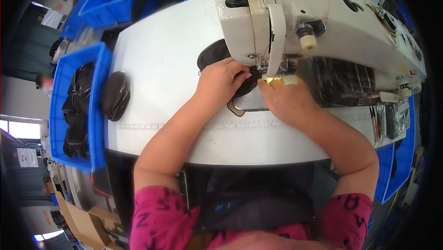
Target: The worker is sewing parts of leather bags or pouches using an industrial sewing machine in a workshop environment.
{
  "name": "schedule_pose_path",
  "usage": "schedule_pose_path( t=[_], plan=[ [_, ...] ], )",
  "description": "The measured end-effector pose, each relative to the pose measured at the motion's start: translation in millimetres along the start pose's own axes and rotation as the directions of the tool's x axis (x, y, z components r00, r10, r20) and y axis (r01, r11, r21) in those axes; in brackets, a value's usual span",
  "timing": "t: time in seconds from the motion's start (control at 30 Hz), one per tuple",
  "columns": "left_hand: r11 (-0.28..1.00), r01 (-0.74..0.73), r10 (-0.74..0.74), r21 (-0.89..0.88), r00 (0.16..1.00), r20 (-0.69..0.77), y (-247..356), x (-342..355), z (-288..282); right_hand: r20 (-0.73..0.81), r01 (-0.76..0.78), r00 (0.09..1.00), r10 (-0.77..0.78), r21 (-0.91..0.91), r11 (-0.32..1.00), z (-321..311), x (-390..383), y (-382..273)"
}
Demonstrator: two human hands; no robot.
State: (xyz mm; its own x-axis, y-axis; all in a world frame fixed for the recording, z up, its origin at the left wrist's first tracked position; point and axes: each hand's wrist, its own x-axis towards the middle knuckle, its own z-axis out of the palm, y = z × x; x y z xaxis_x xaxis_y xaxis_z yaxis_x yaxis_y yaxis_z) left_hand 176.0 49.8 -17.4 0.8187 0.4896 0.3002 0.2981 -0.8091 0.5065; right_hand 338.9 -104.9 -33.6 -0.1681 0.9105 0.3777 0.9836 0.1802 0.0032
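Note:
A black zippered pouch (212,53) lies under the needle area of a white sewing machine (240,28). My left hand (220,80) is closed on it, thumb and fingertips pinching the dark material just left of the presser foot. On the other side, my right hand (287,97) has its fingers bent, with the fingertips at the pouch's edge close to the needle. The machine head and my fingers hide part of the pouch and the exact stitching spot. A metal plate (251,104) shows below the work.
Left on the white table (157,74) lies another black pouch (116,95), beside a blue bin (99,144) of black pouches. Plastic-wrapped dark pieces (344,81) sit under the machine arm. Slim tools (374,123) lie at the right edge. A printed ruler strip (184,125) crosses the front.

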Motion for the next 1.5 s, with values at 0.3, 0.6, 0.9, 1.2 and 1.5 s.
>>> schedule_pose_path(
  t=[0.3, 0.6, 0.9, 1.2, 1.5],
  plan=[
    [0.999, 0.027, -0.029, 0.023, 0.997, 0.074, 9, 2, -2, 0.008, 0.021, 1.0, -0.021, -0.055, 0.998, -2, -1, 0],
    [0.988, 0.135, -0.138, 0.072, 0.989, 0.046, 17, -2, 8, -0.008, 0.03, 0.999, -0.031, -0.092, 0.995, -1, -1, -2],
    [0.959, -0.224, 0.222, 0.176, 0.975, 0.029, 8, -16, 4, -0.012, 0.015, 1.0, -0.015, -0.065, 0.998, 0, -1, -1],
    [0.971, -0.135, 0.133, 0.198, 0.991, 0.023, 18, -16, 8, -0.051, -0.006, 0.999, 0.005, -0.01, 1.0, 4, -1, 1],
    [0.997, -0.025, 0.024, 0.07, 1.0, 0.016, 17, -10, 8, 0.184, -0.007, 0.981, 0.064, -0.295, 0.956, 1, 0, -1]
  ],
)
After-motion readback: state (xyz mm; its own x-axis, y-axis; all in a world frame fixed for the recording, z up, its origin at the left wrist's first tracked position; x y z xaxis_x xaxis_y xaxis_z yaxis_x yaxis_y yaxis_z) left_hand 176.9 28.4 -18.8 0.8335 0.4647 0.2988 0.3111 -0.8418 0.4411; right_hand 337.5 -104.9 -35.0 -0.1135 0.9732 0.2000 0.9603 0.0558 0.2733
